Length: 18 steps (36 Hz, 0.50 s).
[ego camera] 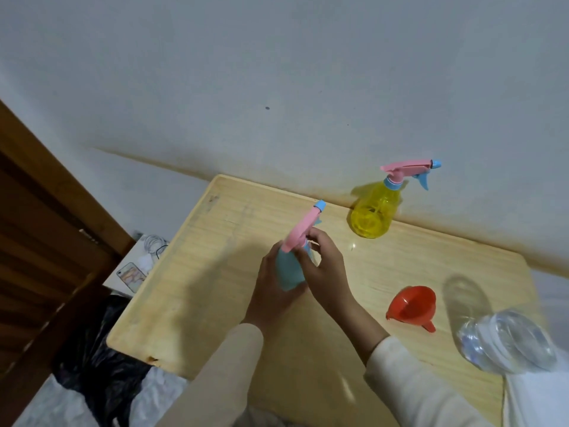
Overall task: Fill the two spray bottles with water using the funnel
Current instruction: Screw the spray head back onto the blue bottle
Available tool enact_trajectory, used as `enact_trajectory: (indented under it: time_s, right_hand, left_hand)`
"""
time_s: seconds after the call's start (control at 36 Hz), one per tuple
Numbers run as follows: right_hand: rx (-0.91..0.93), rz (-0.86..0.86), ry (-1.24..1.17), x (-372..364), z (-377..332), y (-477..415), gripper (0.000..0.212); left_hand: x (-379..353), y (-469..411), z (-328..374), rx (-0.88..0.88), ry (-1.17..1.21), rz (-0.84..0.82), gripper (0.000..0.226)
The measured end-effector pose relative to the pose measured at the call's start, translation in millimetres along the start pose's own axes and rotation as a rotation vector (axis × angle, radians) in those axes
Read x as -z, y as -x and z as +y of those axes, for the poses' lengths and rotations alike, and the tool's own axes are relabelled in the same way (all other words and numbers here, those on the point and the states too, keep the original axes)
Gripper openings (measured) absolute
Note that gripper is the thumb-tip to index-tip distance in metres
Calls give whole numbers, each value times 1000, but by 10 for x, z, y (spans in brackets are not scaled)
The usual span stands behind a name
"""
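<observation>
From my remote seat I am seeing two pale sleeves reaching in from the bottom edge over a light wooden table point(200, 272). Nearest on the right, a clear water bottle point(505, 340) is lying on its side on the tabletop, well apart from both hands. Just beyond it and to its left, a red funnel point(411, 305) is lying tipped over, its wide mouth facing up and away and its spout pointing toward me.

At the middle of the table, the left hand point(271, 291) is wrapping its fingers round the body of the blue spray bottle point(288, 272), holding it tilted with its pink spray head point(303, 229) leaning away to the right. The right hand point(326, 269) is curling its fingers round the neck just under that head; the picture is soft there, so I cannot tell whether the head is seated tight or already loose.

Farther back on the right, the yellow spray bottle point(372, 211) is standing upright near the table's far edge, close to the wall, its pink head on and the nozzle pointing right.

Off the left edge, lower down, a phone point(131, 276) is lying by some coiled cables point(154, 243), and a black bag point(98, 349) is sitting nearer to me.
</observation>
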State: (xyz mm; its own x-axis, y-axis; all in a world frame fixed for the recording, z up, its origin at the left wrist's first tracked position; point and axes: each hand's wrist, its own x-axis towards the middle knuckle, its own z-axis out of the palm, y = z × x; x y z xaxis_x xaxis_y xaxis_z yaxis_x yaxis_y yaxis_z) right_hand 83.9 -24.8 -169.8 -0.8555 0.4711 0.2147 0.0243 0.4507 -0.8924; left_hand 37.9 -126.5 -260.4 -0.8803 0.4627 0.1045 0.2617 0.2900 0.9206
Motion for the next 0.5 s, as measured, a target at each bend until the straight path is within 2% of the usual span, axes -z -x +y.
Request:
enact_trajectory:
  time_s: [0.14,0.25,0.33,0.42,0.5]
  right_hand:
    - [27,-79,22,77,59,-81,31]
    - [-41,-93,-72,199,136,-146,35]
    - [-124,-57,-190,334,169,-237,19]
    - [-191,-23,-318,528,145,-333,24]
    - [-209,-12,-414,679,117,-391,17]
  left_hand:
    - [-59,-85,-95,4,-5,-73,95]
    - [-111,-135,-34,13,49,-77,95]
    - [-134,-160,16,-18,10,-83,99]
    - [-115,-185,107,-75,-25,-125,100]
    - [-86,-195,247,-137,-55,-143,99]
